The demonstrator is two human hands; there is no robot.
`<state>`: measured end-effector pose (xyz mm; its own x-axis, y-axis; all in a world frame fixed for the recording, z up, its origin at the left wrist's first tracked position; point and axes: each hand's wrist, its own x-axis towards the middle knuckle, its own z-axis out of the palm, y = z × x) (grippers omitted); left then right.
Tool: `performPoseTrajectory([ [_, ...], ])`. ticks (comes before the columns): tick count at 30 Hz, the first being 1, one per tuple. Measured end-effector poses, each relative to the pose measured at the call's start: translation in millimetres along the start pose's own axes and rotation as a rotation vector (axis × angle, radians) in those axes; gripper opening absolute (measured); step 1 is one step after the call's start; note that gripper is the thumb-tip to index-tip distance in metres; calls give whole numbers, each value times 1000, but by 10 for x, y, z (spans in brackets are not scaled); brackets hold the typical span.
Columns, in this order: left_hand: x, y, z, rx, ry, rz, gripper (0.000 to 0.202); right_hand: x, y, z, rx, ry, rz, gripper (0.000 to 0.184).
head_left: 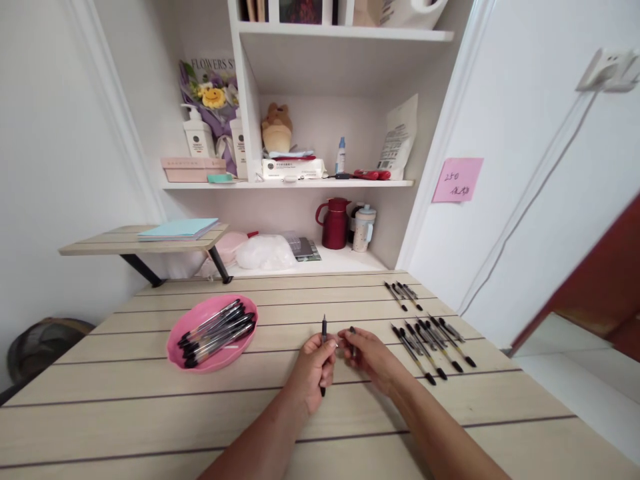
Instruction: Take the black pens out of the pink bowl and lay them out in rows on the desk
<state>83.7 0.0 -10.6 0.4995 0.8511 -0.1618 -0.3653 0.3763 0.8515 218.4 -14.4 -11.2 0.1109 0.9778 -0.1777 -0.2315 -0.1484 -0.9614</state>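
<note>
My left hand [316, 367] is closed around a pen [324, 328], which points away from me with its tip bare and its dark end showing below the fist. Close beside it, my right hand [367, 357] pinches a small dark piece that looks like a pen cap [353, 332]; the fingers partly hide it. To the left, a pink basket [173, 357] holds several black-and-clear pens [217, 333] in a pile. Right of my hands, several pens [420, 353] lie slanted in a row with short cap-like pieces among them. Farther back sits a smaller group of pens [396, 295].
The slatted wooden table [225, 427] meets a white shelf unit [290, 185] at the back. A small raised stand [100, 243] bearing blue paper [180, 228] is at the back left. A red jug [335, 223] and a light cup [364, 228] stand on the lower shelf.
</note>
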Motion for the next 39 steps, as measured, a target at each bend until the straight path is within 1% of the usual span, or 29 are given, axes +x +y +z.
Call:
performPoseTrajectory([
  [1,0,1,-4,-1,-6,-2,27,42,-27,-57,-82,17,-9,23],
  [3,1,-1,-9,1,-21,-7,25,170,-141,-228,-387,92,-47,19],
  [4,2,-4,-9,5,-29,-8,24,257,-230,-342,-591,162,-80,18],
  [5,5,-9,-8,10,-36,-7,23,356,-338,-471,-859,245,-107,18],
  [6,7,-16,-4,17,-44,-6,22,465,-457,-610,-953,300,-108,17],
  [9,20,-43,11,46,-56,-4,20,805,-801,-1016,-1122,433,-115,19],
  [11,32,-61,17,64,-59,-13,19,1010,-939,-1219,-1222,504,-102,19],
  [13,48,-76,16,68,-55,-25,20,1182,-977,-1345,-1302,532,-78,18],
  [16,77,-93,5,58,-54,-59,24,1375,-901,-1422,-1392,523,-39,18],
  [20,110,-111,-6,53,-63,-79,26,1521,-755,-1434,-1467,489,-6,20],
  [25,113,-119,-3,51,-69,-87,26,1539,-697,-1407,-1479,443,-20,21],
  [30,82,-96,13,54,-60,-71,27,1421,-842,-1327,-1395,430,-72,20],
  [33,69,-78,14,44,-47,-55,29,1200,-893,-1160,-1300,389,-112,24],
  [34,71,-71,16,41,-39,-46,29,1084,-873,-1073,-1261,347,-120,24],
  [36,92,-53,29,25,-8,-28,29,796,-771,-863,-1172,212,-115,21],
  [37,111,-41,43,14,12,-24,29,639,-698,-752,-1101,108,-110,20],
  [38,137,-28,62,6,32,-24,30,486,-620,-646,-901,-83,-103,19],
  [39,168,-14,87,4,48,-25,30,349,-545,-550,-736,-200,-100,20],
])
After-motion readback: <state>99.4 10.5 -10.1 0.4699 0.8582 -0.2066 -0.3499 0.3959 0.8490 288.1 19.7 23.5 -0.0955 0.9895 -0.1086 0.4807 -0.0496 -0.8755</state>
